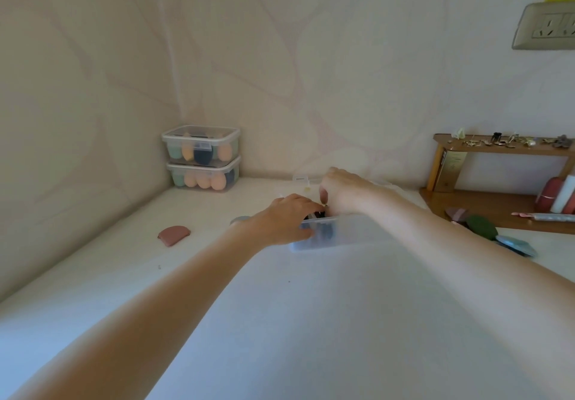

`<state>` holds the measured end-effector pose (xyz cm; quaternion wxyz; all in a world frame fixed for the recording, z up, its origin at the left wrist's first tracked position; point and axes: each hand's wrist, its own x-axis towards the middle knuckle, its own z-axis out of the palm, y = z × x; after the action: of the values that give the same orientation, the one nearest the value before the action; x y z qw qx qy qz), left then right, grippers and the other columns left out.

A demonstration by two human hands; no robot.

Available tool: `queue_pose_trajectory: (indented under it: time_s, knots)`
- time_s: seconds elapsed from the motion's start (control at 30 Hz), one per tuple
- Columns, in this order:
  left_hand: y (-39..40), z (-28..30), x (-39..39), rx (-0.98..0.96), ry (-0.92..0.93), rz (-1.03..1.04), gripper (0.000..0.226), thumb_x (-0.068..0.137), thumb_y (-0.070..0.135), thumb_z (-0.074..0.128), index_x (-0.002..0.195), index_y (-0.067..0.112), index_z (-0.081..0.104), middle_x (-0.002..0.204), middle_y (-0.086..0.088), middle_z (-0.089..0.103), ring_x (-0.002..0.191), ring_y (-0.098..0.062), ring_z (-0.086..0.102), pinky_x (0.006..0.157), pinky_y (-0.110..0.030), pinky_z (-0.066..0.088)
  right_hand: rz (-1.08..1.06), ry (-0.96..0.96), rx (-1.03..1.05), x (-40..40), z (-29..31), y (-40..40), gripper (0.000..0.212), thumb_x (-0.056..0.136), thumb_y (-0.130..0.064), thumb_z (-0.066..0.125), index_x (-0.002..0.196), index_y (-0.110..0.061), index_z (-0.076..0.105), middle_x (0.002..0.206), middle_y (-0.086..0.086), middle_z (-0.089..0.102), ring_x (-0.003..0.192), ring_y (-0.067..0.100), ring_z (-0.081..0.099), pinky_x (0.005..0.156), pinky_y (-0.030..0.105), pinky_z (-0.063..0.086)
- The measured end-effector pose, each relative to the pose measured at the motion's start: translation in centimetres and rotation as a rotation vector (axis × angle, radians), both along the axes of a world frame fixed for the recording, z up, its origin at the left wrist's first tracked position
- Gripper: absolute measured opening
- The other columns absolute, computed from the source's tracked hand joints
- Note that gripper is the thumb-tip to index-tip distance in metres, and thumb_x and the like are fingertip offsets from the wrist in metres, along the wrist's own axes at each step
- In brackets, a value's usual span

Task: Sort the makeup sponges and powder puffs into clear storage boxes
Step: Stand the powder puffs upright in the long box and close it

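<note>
Over the open clear box (351,231) at mid-tabletop, both hands pack dark puffs.
Left hand (280,216) has its fingers curled on the box's near-left corner; right hand (345,192) pinches something small above it (what, I cannot tell). Puffs are soft, light: take them by the edge. 1 pink puff (173,234) lies loose left; 2 filled boxes (202,157) stand stacked behind.

Clear glossy plastic box (351,231), matt white tabletop (311,322), wood shelf (497,147).
</note>
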<state>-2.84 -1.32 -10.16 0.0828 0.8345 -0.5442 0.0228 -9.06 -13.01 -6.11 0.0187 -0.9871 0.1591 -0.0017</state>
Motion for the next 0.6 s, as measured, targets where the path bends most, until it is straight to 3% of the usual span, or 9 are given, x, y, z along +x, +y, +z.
queue_pose_trajectory:
  time_s: [0.1,0.17,0.27,0.37,0.43,0.5,0.53,0.6]
  knots:
    - [0.6,0.3,-0.2,-0.125,0.040,0.005,0.049,0.089,0.017,0.056,0.137,0.020,0.045,0.142,0.001,0.047,0.133,-0.017,0.038,0.109,-0.027,0.026,0.010,-0.096,-0.012,-0.8,0.5,0.0,0.017,0.085,-0.001,0.055,0.096,-0.003,0.067,0.102,0.012,0.058,0.085,0.029,0.057,0.069,0.031,0.044]
    - [1.9,0.8,0.1,-0.258,0.108,0.048,0.045,0.089,0.021,0.058,0.133,0.021,0.048,0.141,0.003,0.048,0.131,-0.015,0.040,0.105,-0.021,0.027,0.020,-0.285,-0.010,-1.1,1.3,0.6,0.017,0.088,-0.001,0.051,0.092,-0.003,0.067,0.103,0.010,0.062,0.088,0.029,0.061,0.070,0.032,0.046]
    - [4.4,1.0,1.6,-0.356,0.171,0.139,0.035,0.092,0.020,0.054,0.127,0.018,0.053,0.135,0.002,0.053,0.125,-0.015,0.048,0.097,-0.017,0.031,0.137,-0.477,0.137,-1.1,2.2,3.2,0.023,0.091,-0.001,0.046,0.085,0.000,0.068,0.097,0.012,0.070,0.063,0.015,0.056,0.057,0.020,0.041]
    - [7.0,0.2,3.6,-0.310,0.105,0.387,0.034,0.095,0.013,0.045,0.127,0.018,0.053,0.137,-0.001,0.051,0.124,-0.022,0.048,0.100,-0.030,0.036,0.275,-0.382,0.259,-0.2,0.8,7.2,0.028,0.091,0.001,0.042,0.093,0.001,0.070,0.094,0.016,0.070,0.056,0.010,0.048,0.055,0.021,0.037]
    - [9.4,-1.2,5.5,-0.103,0.042,0.630,0.041,0.095,0.015,0.039,0.135,0.025,0.044,0.144,-0.003,0.041,0.131,-0.028,0.037,0.105,-0.039,0.032,0.320,-0.221,0.277,1.2,-1.4,9.3,0.025,0.092,-0.003,0.044,0.091,-0.005,0.068,0.109,0.016,0.066,0.077,0.020,0.056,0.065,0.023,0.040]
    - [11.7,-2.7,6.9,0.104,0.084,0.751,0.048,0.094,0.018,0.035,0.140,0.032,0.034,0.147,-0.002,0.034,0.134,-0.031,0.030,0.108,-0.043,0.029,0.329,-0.056,0.316,2.6,-3.6,10.3,0.022,0.094,-0.012,0.047,0.106,-0.013,0.064,0.126,0.012,0.057,0.104,0.025,0.054,0.078,0.025,0.042]
    - [13.0,-3.4,7.5,0.155,0.114,0.770,0.050,0.092,0.019,0.034,0.139,0.033,0.033,0.145,-0.004,0.035,0.133,-0.032,0.032,0.109,-0.044,0.031,0.350,-0.012,0.323,3.3,-4.6,10.8,0.026,0.095,-0.013,0.045,0.113,-0.019,0.062,0.130,0.009,0.053,0.111,0.025,0.051,0.087,0.028,0.041]
    - [14.2,-4.1,7.9,0.140,0.137,0.748,0.045,0.089,0.017,0.036,0.133,0.028,0.040,0.136,-0.008,0.043,0.125,-0.033,0.043,0.105,-0.044,0.038,0.391,0.040,0.233,3.8,-5.7,11.1,0.035,0.095,-0.008,0.038,0.106,-0.030,0.063,0.128,0.007,0.052,0.112,0.026,0.043,0.094,0.035,0.039]
